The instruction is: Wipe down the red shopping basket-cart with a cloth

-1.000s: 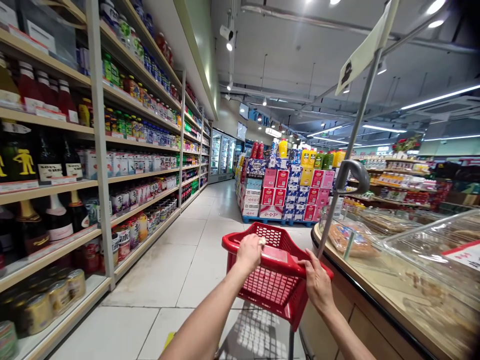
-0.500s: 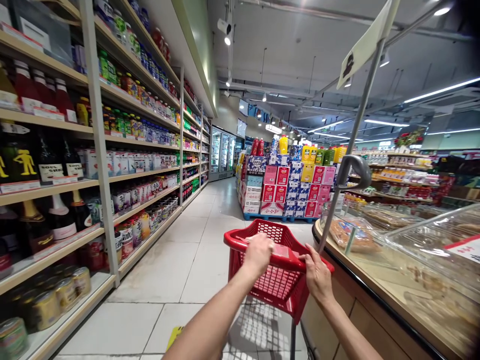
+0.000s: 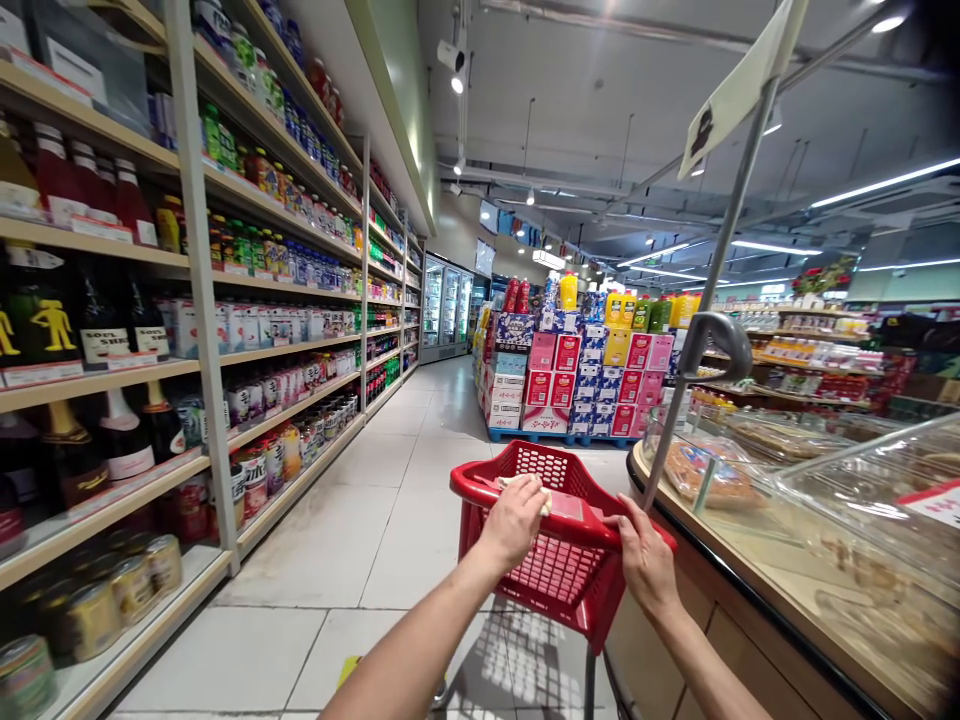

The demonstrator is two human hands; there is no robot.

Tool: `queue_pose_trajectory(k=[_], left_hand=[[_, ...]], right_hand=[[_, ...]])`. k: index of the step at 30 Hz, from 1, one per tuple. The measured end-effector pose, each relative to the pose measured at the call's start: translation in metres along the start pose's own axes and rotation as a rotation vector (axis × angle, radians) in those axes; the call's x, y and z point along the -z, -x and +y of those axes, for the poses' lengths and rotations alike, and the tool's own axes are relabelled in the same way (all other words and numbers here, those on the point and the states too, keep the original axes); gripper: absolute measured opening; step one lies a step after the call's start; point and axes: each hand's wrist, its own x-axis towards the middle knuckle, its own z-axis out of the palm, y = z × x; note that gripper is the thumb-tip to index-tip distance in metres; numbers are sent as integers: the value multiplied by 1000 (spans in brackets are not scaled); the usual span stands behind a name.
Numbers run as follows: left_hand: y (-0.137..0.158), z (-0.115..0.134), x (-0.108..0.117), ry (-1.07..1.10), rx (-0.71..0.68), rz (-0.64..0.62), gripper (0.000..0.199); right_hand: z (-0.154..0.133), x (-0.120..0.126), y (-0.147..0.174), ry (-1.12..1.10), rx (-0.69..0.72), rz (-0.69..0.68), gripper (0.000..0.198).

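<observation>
In front of me stands a red plastic shopping cart (image 3: 559, 575) with a perforated basket. My left hand (image 3: 515, 525) is closed over a pale crumpled cloth (image 3: 546, 497), pressed on the cart's red handle (image 3: 574, 528) left of its middle. Part of the cloth shows past my fingers; the rest is under the hand. My right hand (image 3: 646, 560) grips the right end of the same handle, fingers over the top edge. The cart's basket is only partly visible behind the handle.
Tall shelves (image 3: 285, 345) of bottles and cans line the left side. A glass-topped food counter (image 3: 750, 530) with a metal pole (image 3: 712, 270) stands close on the right. Stacked drink cartons (image 3: 551, 385) rise ahead. A tiled aisle floor (image 3: 390, 500) runs between, with a yellow marking at the bottom.
My left hand has shifted slightly along the handle, and more of the cloth shows. The right hand keeps its hold. The cart sits slightly farther right in view.
</observation>
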Motion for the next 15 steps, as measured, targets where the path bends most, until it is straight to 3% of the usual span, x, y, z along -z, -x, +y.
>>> queue_pose_trajectory(k=[2, 6, 11, 15], left_hand=[[2, -3, 5, 10, 7, -22, 35], [-4, 1, 13, -14, 164, -2, 38], [-23, 41, -3, 40, -4, -126, 29], [-30, 27, 2, -3, 130, -138, 33]], right_hand=[[2, 3, -1, -15, -10, 3, 52], [1, 4, -3, -8, -23, 20, 52], [-3, 3, -4, 6, -14, 27, 53], [-4, 4, -4, -8, -16, 20, 52]])
